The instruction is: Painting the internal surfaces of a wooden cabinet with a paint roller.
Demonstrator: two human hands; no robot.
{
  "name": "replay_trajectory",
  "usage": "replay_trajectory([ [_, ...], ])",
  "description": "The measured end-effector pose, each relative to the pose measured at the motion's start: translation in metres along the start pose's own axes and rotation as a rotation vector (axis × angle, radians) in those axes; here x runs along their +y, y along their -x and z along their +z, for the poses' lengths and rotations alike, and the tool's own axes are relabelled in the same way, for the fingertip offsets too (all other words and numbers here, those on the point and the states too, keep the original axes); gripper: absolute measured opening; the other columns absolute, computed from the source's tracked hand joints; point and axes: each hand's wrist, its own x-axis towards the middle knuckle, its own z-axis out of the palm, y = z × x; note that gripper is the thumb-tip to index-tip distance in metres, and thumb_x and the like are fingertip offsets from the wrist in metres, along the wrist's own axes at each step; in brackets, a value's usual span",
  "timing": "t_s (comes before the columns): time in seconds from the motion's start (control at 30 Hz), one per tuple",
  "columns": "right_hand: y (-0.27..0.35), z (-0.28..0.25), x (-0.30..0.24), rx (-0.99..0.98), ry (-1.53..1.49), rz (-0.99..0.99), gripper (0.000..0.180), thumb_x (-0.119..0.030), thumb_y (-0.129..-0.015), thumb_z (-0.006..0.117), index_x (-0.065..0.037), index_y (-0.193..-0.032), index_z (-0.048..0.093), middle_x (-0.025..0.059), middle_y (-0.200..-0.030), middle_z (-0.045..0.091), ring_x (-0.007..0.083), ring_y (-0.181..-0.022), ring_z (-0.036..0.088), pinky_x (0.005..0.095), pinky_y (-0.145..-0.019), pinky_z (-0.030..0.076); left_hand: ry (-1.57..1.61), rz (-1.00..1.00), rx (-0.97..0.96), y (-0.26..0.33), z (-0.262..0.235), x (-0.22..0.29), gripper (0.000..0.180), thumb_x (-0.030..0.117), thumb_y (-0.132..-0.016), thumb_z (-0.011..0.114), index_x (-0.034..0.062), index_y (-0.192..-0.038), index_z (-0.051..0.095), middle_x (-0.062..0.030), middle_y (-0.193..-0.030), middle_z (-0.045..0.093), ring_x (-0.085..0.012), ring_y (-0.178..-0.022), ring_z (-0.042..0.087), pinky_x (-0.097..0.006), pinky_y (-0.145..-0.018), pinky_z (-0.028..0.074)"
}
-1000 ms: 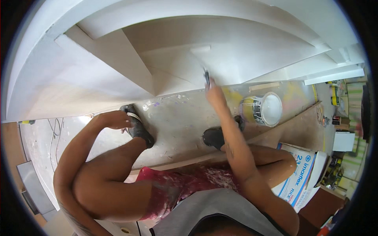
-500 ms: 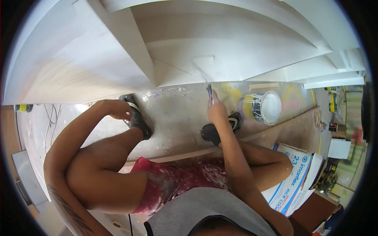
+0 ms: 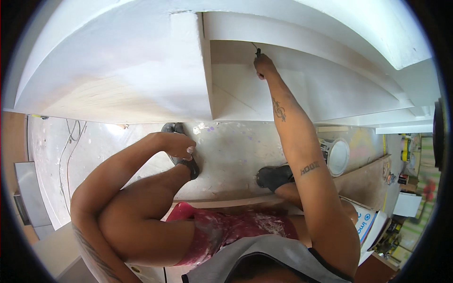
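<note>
My right hand (image 3: 265, 67) is raised, arm outstretched, inside an open compartment of a white-painted cabinet (image 3: 255, 28). It is closed round the dark handle of a paint roller (image 3: 258, 53). A thin wire runs up from that handle behind the compartment's top rail, which hides the roller head. Past the hand lies the compartment's white back panel (image 3: 325, 89). Over my bent left leg hangs my left hand (image 3: 181, 145), near the black shoe (image 3: 191, 169). Its fingers are curled together, with nothing visible in them.
A paint bucket (image 3: 338, 158) with a white top stands right of my right forearm, partly covered by it. Beyond are a brown board (image 3: 365, 181) and a printed carton (image 3: 370, 224). Cables (image 3: 71, 141) lie on the paint-spotted floor at left.
My right hand has gone up from near the floor into the cabinet compartment with the paint roller. The roller's white head, seen earlier against the panel, is now hidden. The view has shifted.
</note>
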Motion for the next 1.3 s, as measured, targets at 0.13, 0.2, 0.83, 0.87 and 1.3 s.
replay_trajectory([
  [0.13, 0.040, 0.021, 0.028, 0.119, 0.025, -0.054, 0.025, -0.020, -0.096, 0.046, -0.002, -0.114, 0.048, 0.0203, -0.081, 0.068, 0.0288, -0.057, 0.067, 0.0396, -0.045, 0.053, -0.023, 0.060, -0.090, 0.005, -0.005, -0.001, 0.033, 0.033, -0.080, 0.072, 0.0040, -0.095, 0.072, -0.0158, -0.095, 0.071, -0.0325, -0.095, 0.066, -0.043, -0.080, 0.050],
  [0.2, 0.083, 0.038, 0.060, 0.134, 0.086, -0.029, 0.032, -0.024, -0.098, 0.045, -0.003, -0.122, 0.044, 0.0249, -0.086, 0.068, 0.0377, -0.068, 0.069, 0.0477, -0.055, 0.055, -0.051, 0.064, -0.137, 0.009, -0.003, -0.005, 0.034, 0.032, -0.077, 0.076, 0.0048, -0.096, 0.074, -0.0148, -0.097, 0.072, -0.0312, -0.094, 0.067, -0.041, -0.078, 0.051],
  [0.83, 0.314, 0.040, 0.152, 0.120, 0.111, 0.020, 0.038, -0.025, -0.099, 0.046, -0.011, -0.134, 0.044, 0.0318, -0.085, 0.063, 0.0517, -0.083, 0.060, 0.0558, -0.072, 0.046, -0.094, -0.109, -0.022, 0.011, -0.009, -0.007, 0.045, 0.040, -0.092, 0.054, 0.0094, -0.124, 0.064, -0.0135, -0.120, 0.066, -0.0310, -0.112, 0.062, -0.042, -0.096, 0.047],
  [0.87, 0.280, 0.041, 0.146, 0.151, 0.149, -0.013, 0.038, -0.026, -0.099, 0.045, -0.009, -0.134, 0.044, 0.0315, -0.085, 0.064, 0.0510, -0.082, 0.061, 0.0551, -0.072, 0.047, -0.091, -0.110, -0.001, 0.009, -0.010, -0.009, 0.045, 0.040, -0.092, 0.054, 0.0094, -0.124, 0.064, -0.0135, -0.120, 0.066, -0.0310, -0.112, 0.062, -0.042, -0.096, 0.047],
  [1.3, 0.010, 0.006, 0.010, 0.061, -0.175, 0.057, 0.023, -0.016, -0.097, 0.044, 0.000, -0.114, 0.044, 0.0220, -0.082, 0.067, 0.0284, -0.056, 0.067, 0.0387, -0.040, 0.052, -0.041, 0.038, -0.043, -0.011, -0.011, 0.012, 0.028, 0.031, -0.085, 0.065, 0.0032, -0.085, 0.071, -0.0075, -0.081, 0.073, -0.0284, -0.080, 0.068, -0.040, -0.076, 0.052],
])
